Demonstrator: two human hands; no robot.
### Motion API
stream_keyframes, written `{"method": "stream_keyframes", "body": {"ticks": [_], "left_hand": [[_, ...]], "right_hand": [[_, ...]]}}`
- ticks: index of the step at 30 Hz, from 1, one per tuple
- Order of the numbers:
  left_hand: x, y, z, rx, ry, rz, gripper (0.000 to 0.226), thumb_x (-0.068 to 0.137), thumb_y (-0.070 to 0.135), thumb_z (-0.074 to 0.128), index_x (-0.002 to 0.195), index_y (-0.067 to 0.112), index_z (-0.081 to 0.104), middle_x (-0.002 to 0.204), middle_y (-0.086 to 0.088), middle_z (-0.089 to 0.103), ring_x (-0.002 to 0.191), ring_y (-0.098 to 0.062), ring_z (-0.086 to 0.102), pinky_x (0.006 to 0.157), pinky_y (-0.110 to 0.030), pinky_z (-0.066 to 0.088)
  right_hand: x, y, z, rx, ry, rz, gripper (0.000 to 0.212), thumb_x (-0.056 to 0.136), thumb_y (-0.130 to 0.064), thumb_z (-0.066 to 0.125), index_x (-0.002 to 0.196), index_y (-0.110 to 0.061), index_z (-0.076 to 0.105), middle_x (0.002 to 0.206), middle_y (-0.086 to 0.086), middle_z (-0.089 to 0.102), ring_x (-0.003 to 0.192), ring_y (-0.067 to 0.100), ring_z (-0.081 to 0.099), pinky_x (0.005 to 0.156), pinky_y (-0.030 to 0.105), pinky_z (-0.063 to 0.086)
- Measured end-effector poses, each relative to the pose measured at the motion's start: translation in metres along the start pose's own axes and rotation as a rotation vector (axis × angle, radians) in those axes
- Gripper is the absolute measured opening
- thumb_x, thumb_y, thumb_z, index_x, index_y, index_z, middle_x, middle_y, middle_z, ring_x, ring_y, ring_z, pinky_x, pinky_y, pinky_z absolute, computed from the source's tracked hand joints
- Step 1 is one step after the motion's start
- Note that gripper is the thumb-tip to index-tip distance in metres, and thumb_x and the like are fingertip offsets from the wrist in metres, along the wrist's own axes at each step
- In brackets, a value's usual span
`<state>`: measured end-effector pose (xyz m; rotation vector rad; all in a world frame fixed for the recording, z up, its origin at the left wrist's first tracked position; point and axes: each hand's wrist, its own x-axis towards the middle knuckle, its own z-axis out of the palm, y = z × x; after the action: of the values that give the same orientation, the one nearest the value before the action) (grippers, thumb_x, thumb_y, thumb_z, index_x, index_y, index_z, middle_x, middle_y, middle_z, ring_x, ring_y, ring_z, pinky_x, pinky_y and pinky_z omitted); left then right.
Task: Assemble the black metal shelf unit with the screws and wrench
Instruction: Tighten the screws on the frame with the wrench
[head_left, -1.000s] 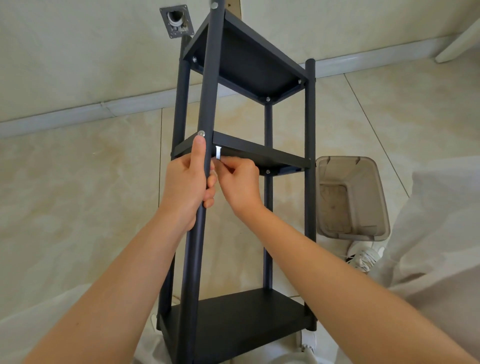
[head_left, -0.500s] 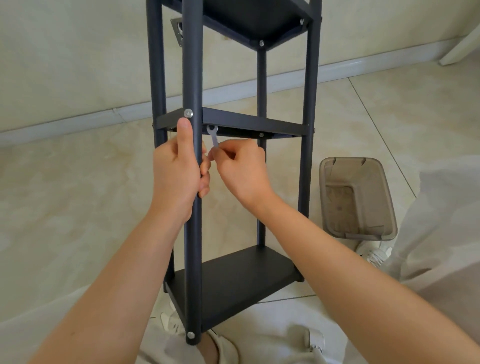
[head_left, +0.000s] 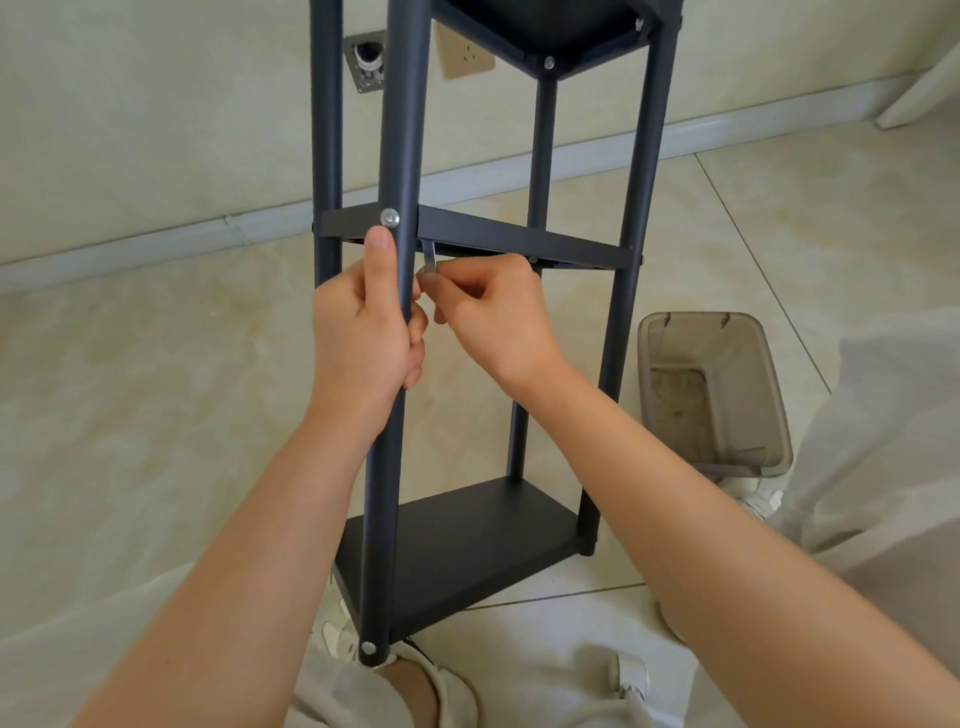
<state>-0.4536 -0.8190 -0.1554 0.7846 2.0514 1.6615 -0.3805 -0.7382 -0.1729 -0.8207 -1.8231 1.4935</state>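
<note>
The black metal shelf unit (head_left: 467, 540) stands upright on the floor in front of me, with three shelves on four posts. My left hand (head_left: 363, 332) grips the near post, its thumb lying up the post just below a silver screw (head_left: 389, 217) at the middle shelf. My right hand (head_left: 493, 312) pinches a small flat silver wrench (head_left: 430, 257) whose upper end goes up under the middle shelf's front rail, right of the post. The wrench head is hidden behind the rail. Another screw (head_left: 368, 647) shows at the post's foot.
A translucent grey plastic bin (head_left: 717, 395) stands on the tiled floor right of the shelf. My legs in light trousers and white shoes (head_left: 758, 499) flank the shelf's base. The wall with a socket (head_left: 465, 57) and a pipe plate (head_left: 368, 60) is behind.
The shelf has come more upright and closer. The wrench, whose head hung visible below the rail half a second ago, has gone up under the rail. My left hand keeps its grip on the post.
</note>
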Motion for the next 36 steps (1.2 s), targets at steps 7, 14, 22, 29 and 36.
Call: {"method": "stream_keyframes", "body": {"ticks": [7,14,22,29,36], "left_hand": [[-0.004,0.002,0.002,0.018,-0.009,0.034,0.064,0.107,0.048,0.033,0.069,-0.001,0.049,0.047,-0.007,0.047,0.032,-0.017,0.040,0.035,-0.023,0.032],[-0.005,-0.002,-0.009,0.013,0.000,0.007,0.066,0.105,0.053,0.033,0.072,-0.003,0.047,0.048,-0.004,0.048,0.033,-0.016,0.040,0.034,-0.023,0.031],[-0.006,-0.001,-0.013,-0.020,-0.001,-0.009,0.061,0.106,0.052,0.033,0.063,0.013,0.052,0.048,-0.004,0.048,0.033,-0.016,0.038,0.035,-0.022,0.030],[-0.008,-0.002,-0.013,-0.002,0.003,0.004,0.068,0.106,0.050,0.033,0.078,-0.010,0.050,0.050,-0.005,0.048,0.034,-0.015,0.040,0.035,-0.021,0.031],[-0.009,0.000,-0.013,-0.006,0.000,-0.003,0.059,0.107,0.050,0.033,0.069,0.009,0.053,0.049,-0.002,0.050,0.034,-0.015,0.041,0.035,-0.022,0.032]], "right_hand": [[0.002,0.010,0.009,0.012,0.073,-0.009,0.035,0.095,-0.011,0.061,0.060,-0.013,0.066,0.051,-0.005,0.060,0.050,0.009,0.055,0.058,0.019,0.047],[0.002,0.014,0.036,0.101,0.167,-0.069,0.029,0.095,-0.012,0.062,0.070,0.001,0.069,0.059,0.011,0.063,0.059,0.023,0.059,0.062,0.033,0.052],[0.001,0.013,0.031,0.048,0.077,-0.088,0.034,0.098,-0.010,0.057,0.068,0.005,0.065,0.060,0.012,0.061,0.059,0.027,0.056,0.063,0.035,0.048],[-0.007,0.007,0.014,-0.015,-0.045,0.003,0.031,0.095,-0.008,0.055,0.068,0.004,0.065,0.059,0.019,0.051,0.054,0.013,0.038,0.052,0.019,0.032],[-0.010,0.000,0.007,-0.096,-0.064,-0.025,0.034,0.093,-0.007,0.057,0.061,-0.015,0.062,0.047,-0.008,0.040,0.049,0.008,0.036,0.051,0.013,0.031]]}}
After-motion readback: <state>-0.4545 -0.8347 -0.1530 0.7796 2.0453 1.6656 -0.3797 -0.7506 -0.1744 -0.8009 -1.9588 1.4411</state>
